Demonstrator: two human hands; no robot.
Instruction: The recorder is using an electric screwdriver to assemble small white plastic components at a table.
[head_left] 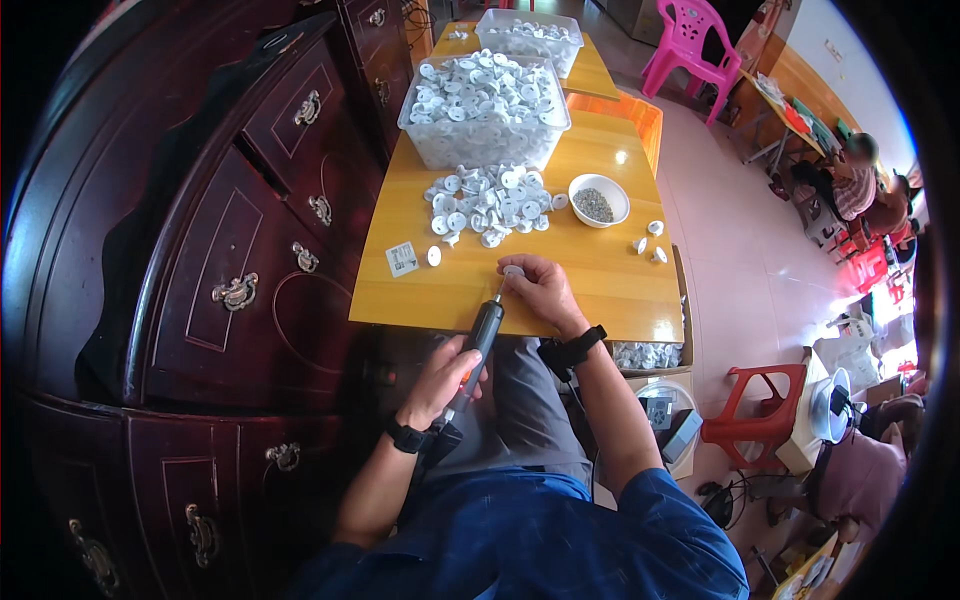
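Observation:
My left hand (443, 382) is wrapped round a black electric screwdriver (485, 326), its thin bit aimed up and away from me. At the bit's tip, a small white round plastic part (513, 272) is pinched in the fingers of my right hand (541, 288), over the near part of the yellow table. Whether a screw sits at the tip is too small to tell. Beyond my hands lies a loose pile of similar white parts (490, 205). Right of the pile stands a white bowl (621, 208) of small metal pieces that look like screws.
A clear bin (480, 148) heaped with white parts stands behind the pile, with another bin (570, 60) farther back. A printed label (402, 259) lies at left. Dark drawers (215, 260) flank the table (620, 300). A red stool (755, 415) and several people are at right.

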